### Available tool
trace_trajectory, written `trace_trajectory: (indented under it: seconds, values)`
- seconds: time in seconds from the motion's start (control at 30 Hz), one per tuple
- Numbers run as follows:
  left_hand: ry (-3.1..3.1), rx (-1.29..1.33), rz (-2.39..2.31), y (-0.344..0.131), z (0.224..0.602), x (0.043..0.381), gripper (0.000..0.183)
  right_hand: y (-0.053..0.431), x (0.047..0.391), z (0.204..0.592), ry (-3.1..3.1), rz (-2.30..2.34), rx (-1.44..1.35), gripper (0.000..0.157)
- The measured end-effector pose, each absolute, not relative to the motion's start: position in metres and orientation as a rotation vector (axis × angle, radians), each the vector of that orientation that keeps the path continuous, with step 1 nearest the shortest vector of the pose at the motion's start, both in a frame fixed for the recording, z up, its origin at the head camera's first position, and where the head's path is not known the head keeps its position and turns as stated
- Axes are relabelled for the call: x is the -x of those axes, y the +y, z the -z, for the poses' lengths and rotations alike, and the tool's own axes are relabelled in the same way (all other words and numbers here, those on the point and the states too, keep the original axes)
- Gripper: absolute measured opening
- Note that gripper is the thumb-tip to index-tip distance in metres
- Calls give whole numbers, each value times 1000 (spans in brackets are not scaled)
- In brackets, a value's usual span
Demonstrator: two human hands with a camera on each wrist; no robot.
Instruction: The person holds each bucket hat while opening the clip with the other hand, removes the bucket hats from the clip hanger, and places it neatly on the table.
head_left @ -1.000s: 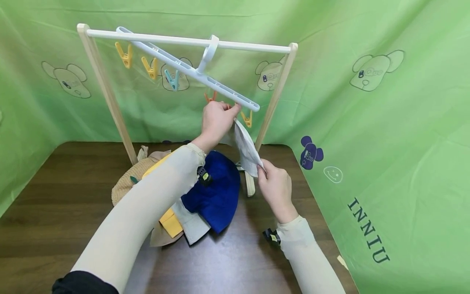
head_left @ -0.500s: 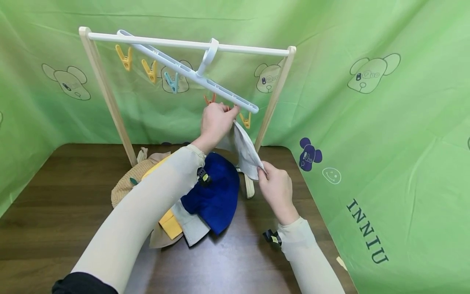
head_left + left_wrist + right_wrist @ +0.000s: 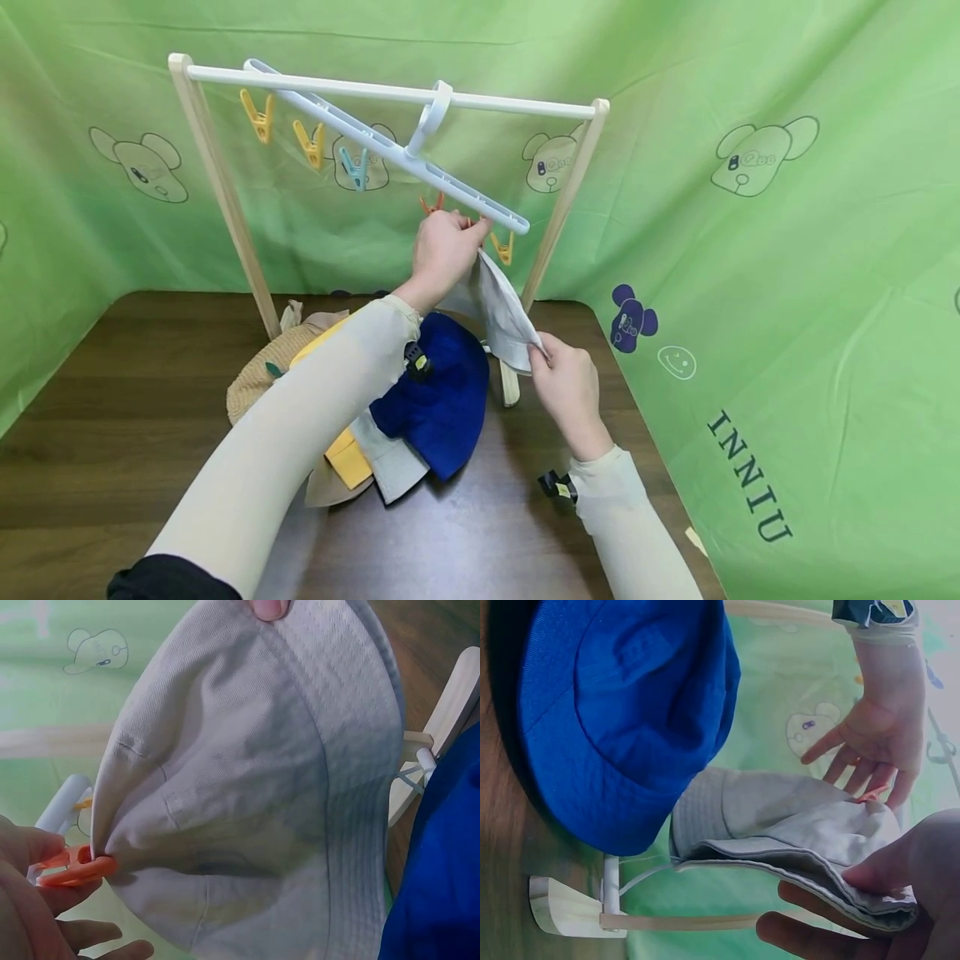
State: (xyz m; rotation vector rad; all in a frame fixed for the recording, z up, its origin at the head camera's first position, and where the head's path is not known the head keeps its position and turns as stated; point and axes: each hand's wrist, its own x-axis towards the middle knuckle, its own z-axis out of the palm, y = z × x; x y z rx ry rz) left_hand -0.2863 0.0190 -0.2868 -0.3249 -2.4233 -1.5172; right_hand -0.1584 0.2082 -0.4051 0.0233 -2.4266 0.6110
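A pale grey bucket hat [image 3: 504, 312] is held below the low right end of a light blue hanger [image 3: 408, 157]. My left hand [image 3: 444, 250] pinches an orange clothespin [image 3: 78, 868] whose tips sit on the crown of the hat, as the left wrist view shows. My right hand [image 3: 566, 390] grips the brim, thumb on one side and fingers on the other. In the right wrist view the brim's edge lies between thumb and fingers. The hanger hooks over a white rod [image 3: 322, 84] and tilts down to the right.
Yellow clothespins [image 3: 309, 147] and a blue clothespin [image 3: 352, 168] hang from the hanger. A blue hat [image 3: 446, 417] lies on a pile with a tan knitted hat [image 3: 251, 387] and yellow cloth [image 3: 349, 458]. Wooden posts [image 3: 232, 204] hold the rod above the brown table [image 3: 112, 400].
Both hands keep their holds on the clothespin and the brim. The head view has shifted slightly, and the lower edge of the grey hat sits a touch lower.
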Motion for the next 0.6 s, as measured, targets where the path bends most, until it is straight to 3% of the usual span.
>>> trace_trajectory:
  seconds: [0.6]
  values:
    - [-2415,345,1485,18,286,290,50,216,159,399,-2484,-644,43,18]
